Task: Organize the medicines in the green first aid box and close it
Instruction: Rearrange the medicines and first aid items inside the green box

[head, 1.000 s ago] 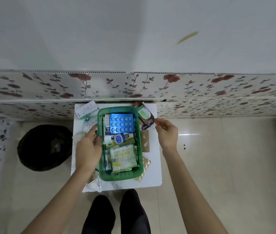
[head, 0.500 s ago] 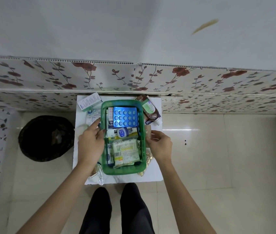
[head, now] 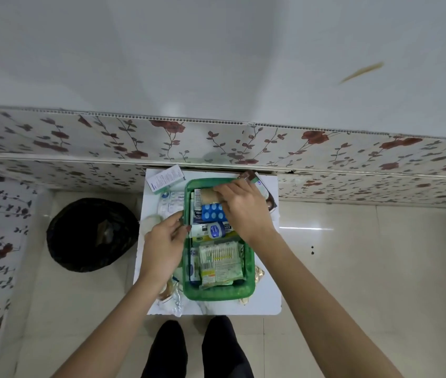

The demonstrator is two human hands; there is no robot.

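Observation:
The open green first aid box [head: 217,293] stands on a small white table [head: 268,301]. Inside lie a blue blister pack [head: 212,212], a white tube with a blue cap [head: 213,230], a pack of cotton swabs [head: 220,259] and a tan flat item [head: 207,197] at the far end. My right hand [head: 243,210] reaches over the box's far half, fingers pinching the tan item's right end. My left hand [head: 166,246] rests against the box's left rim, thumb and fingers touching it.
A white medicine carton [head: 166,179] and blister strips [head: 171,201] lie left of the box. A brown-green sachet [head: 267,193] lies at the right. Loose packets [head: 172,293] sit at the table's near-left corner. A black bin [head: 91,234] stands left on the floor. A floral wall panel runs behind.
My right hand moved from the table at the box's right side up into the box's far end, bringing a tan item that now covers the top of the blue blister pack. My left hand stayed.

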